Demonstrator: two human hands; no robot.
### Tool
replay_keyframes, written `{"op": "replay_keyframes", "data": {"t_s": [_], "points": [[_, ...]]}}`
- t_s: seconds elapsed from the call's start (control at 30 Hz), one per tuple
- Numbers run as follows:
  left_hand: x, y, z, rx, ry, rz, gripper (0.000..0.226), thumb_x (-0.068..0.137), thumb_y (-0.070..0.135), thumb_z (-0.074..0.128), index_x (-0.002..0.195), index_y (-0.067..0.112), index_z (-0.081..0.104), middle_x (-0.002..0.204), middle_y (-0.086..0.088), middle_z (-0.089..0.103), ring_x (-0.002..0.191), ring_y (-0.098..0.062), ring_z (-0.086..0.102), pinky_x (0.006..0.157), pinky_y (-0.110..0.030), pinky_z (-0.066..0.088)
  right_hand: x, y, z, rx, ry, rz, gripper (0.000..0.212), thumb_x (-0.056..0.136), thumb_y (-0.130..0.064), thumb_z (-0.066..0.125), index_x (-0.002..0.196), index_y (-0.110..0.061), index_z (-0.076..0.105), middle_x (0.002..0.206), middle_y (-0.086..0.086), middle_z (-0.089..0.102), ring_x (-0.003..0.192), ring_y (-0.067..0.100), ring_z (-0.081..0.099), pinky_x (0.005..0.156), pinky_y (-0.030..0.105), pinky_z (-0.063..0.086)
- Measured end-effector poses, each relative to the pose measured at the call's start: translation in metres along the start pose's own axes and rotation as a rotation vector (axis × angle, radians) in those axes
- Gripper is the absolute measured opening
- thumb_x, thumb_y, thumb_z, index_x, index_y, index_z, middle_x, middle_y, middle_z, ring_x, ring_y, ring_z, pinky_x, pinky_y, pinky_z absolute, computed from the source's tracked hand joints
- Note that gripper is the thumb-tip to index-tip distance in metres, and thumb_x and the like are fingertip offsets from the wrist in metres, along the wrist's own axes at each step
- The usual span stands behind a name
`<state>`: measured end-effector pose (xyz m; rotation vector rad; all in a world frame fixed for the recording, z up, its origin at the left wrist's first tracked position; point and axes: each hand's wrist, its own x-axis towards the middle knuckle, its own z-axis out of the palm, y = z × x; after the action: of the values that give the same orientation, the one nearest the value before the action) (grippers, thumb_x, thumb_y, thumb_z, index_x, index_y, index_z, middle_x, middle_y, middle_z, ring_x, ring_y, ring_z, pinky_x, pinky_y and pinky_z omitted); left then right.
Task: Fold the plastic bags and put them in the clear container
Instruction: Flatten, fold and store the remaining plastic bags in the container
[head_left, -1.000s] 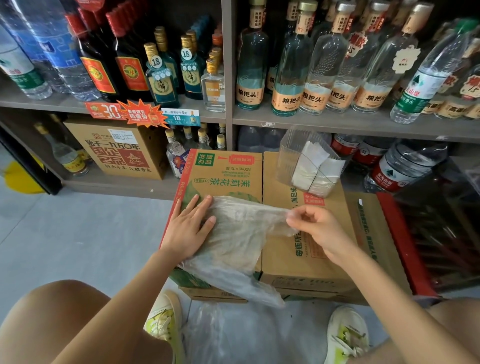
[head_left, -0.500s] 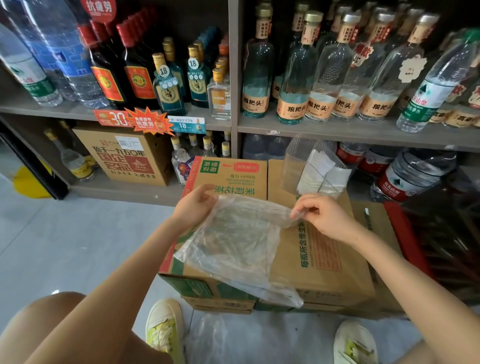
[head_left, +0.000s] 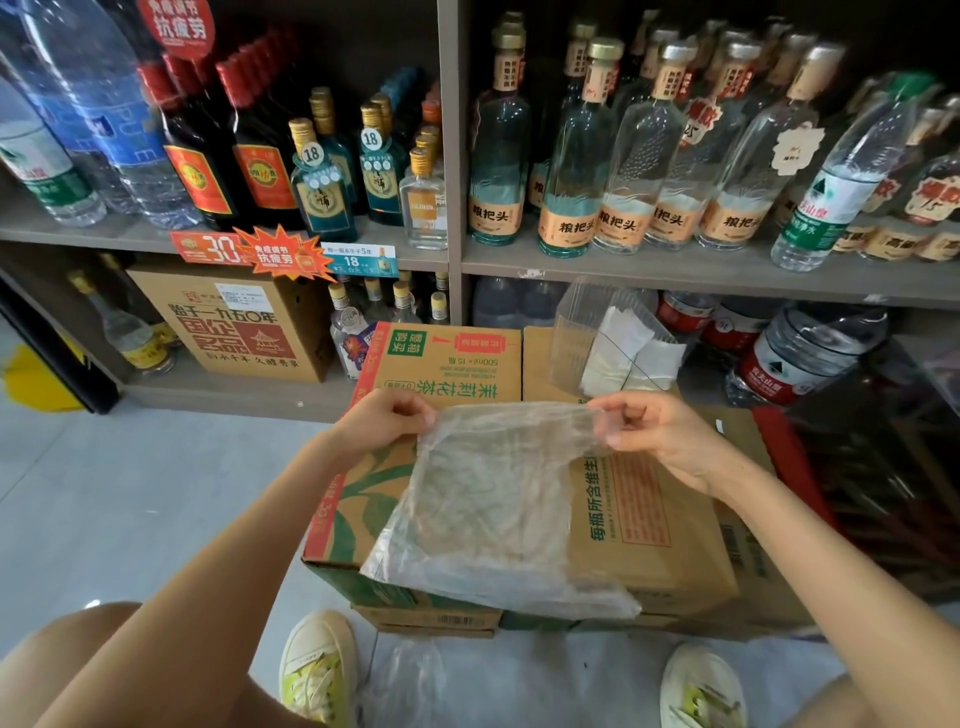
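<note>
A thin clear plastic bag (head_left: 493, 509) hangs over two cardboard cartons (head_left: 452, 364), held up by its top edge. My left hand (head_left: 382, 423) pinches the top left corner. My right hand (head_left: 657, 434) pinches the top right corner. The bag's lower edge drapes past the cartons' front. A clear container (head_left: 582, 332) stands on the right carton at the back, with folded white bags (head_left: 621, 353) inside it. More clear plastic (head_left: 519, 680) lies on the floor between my shoes.
Shelves (head_left: 675, 270) full of glass and water bottles stand right behind the cartons. A brown box (head_left: 239, 327) sits on the lowest shelf at left. Grey floor (head_left: 130, 493) spreads to the left. Dark crates (head_left: 883, 493) are at the right.
The bag lay flat on the cartons under my left palm. Both hands have since lifted it by its top corners and stretched it out.
</note>
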<state>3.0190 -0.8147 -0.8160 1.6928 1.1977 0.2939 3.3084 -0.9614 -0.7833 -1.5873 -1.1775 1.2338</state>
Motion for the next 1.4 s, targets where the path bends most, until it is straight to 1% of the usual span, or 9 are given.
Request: {"op": "replay_keyframes", "data": {"t_s": [0.17, 0.33, 0.53, 0.63, 0.8, 0.97, 1.2, 1.3, 1.4], "points": [[-0.014, -0.002, -0.017, -0.176, -0.156, 0.002, 0.005, 0.091, 0.01, 0.062, 0.087, 0.007, 0.061, 0.071, 0.007, 0.063, 0.061, -0.003, 0.057, 0.06, -0.016, 0.045, -0.005, 0.002, -0.009, 0.083, -0.013, 0.021, 0.021, 0.074, -0.008, 0.068, 0.094, -0.005, 0.068, 0.086, 0.005, 0.068, 0.084, 0.017, 0.061, 0.077, 0.027, 0.049], [-0.022, -0.002, -0.027, -0.204, -0.233, 0.016, 0.003, 0.089, 0.004, 0.062, 0.086, 0.003, 0.062, 0.068, 0.002, 0.064, 0.06, -0.007, 0.058, 0.056, -0.014, 0.047, -0.006, 0.001, -0.007, -0.169, 0.021, -0.004, 0.005, 0.084, -0.014, 0.068, 0.084, -0.01, 0.071, 0.078, 0.006, 0.065, 0.077, 0.017, 0.057, 0.074, 0.025, 0.045], [-0.026, 0.002, -0.036, -0.017, -0.262, 0.046, 0.002, 0.079, 0.006, 0.074, 0.079, 0.007, 0.072, 0.075, -0.006, 0.07, 0.069, -0.013, 0.061, 0.066, -0.019, 0.049, -0.011, -0.001, -0.004, -0.633, 0.033, -0.036, 0.02, 0.089, -0.031, 0.063, 0.083, -0.014, 0.072, 0.087, 0.005, 0.07, 0.083, 0.018, 0.063, 0.07, 0.024, 0.047], [-0.025, 0.006, -0.035, 0.047, -0.249, 0.046, 0.006, 0.074, 0.005, 0.079, 0.077, 0.006, 0.073, 0.083, -0.017, 0.072, 0.078, -0.021, 0.065, 0.08, -0.03, 0.051, -0.013, -0.003, 0.002, -0.788, 0.05, -0.049, 0.028, 0.092, -0.037, 0.058, 0.08, -0.014, 0.069, 0.081, -0.001, 0.064, 0.081, 0.012, 0.056, 0.061, 0.018, 0.034], [-0.026, 0.015, -0.028, -0.07, -0.183, -0.014, 0.019, 0.061, 0.019, 0.086, 0.063, 0.009, 0.071, 0.062, -0.01, 0.064, 0.056, -0.012, 0.053, 0.056, -0.019, 0.044, -0.004, 0.001, 0.007, -0.816, 0.22, -0.103, 0.028, 0.093, -0.037, 0.056, 0.083, -0.014, 0.067, 0.082, -0.002, 0.064, 0.082, 0.013, 0.057, 0.068, 0.027, 0.044], [-0.024, 0.01, -0.025, -0.007, -0.171, 0.042, 0.017, 0.077, 0.015, 0.078, 0.062, 0.011, 0.069, 0.06, -0.004, 0.063, 0.062, -0.013, 0.055, 0.063, -0.021, 0.047, 0.001, 0.0, 0.005, -0.816, 0.254, -0.117, 0.03, 0.09, -0.048, 0.054, 0.068, -0.029, 0.064, 0.067, -0.01, 0.058, 0.079, 0.012, 0.049, 0.075, 0.033, 0.043], [-0.023, 0.009, -0.027, -0.068, -0.043, 0.13, 0.009, 0.084, 0.01, 0.07, 0.092, 0.006, 0.067, 0.072, -0.005, 0.066, 0.064, -0.007, 0.06, 0.068, -0.019, 0.05, -0.004, -0.009, 0.005, -0.35, 0.192, 0.008, 0.017, 0.082, -0.032, 0.071, 0.081, -0.015, 0.069, 0.098, -0.005, 0.062, 0.096, 0.007, 0.052, 0.078, 0.028, 0.037], [-0.025, 0.011, -0.024, 0.022, -0.086, 0.138, 0.009, 0.088, 0.015, 0.066, 0.089, 0.008, 0.071, 0.084, -0.009, 0.069, 0.074, -0.01, 0.06, 0.069, -0.016, 0.049, -0.002, -0.013, 0.007, 0.039, 0.207, 0.079, 0.022, 0.08, -0.017, 0.071, 0.094, -0.002, 0.066, 0.089, 0.003, 0.068, 0.084, 0.015, 0.061, 0.071, 0.027, 0.049], [-0.028, 0.012, -0.022, 0.044, -0.147, 0.13, 0.013, 0.09, 0.017, 0.063, 0.085, 0.008, 0.069, 0.081, -0.005, 0.067, 0.073, -0.008, 0.06, 0.071, -0.018, 0.047, 0.0, -0.015, 0.008, 0.382, 0.241, 0.11, 0.021, 0.08, -0.003, 0.066, 0.099, 0.002, 0.06, 0.078, 0.007, 0.064, 0.067, 0.014, 0.062, 0.058, 0.021, 0.054]]}}
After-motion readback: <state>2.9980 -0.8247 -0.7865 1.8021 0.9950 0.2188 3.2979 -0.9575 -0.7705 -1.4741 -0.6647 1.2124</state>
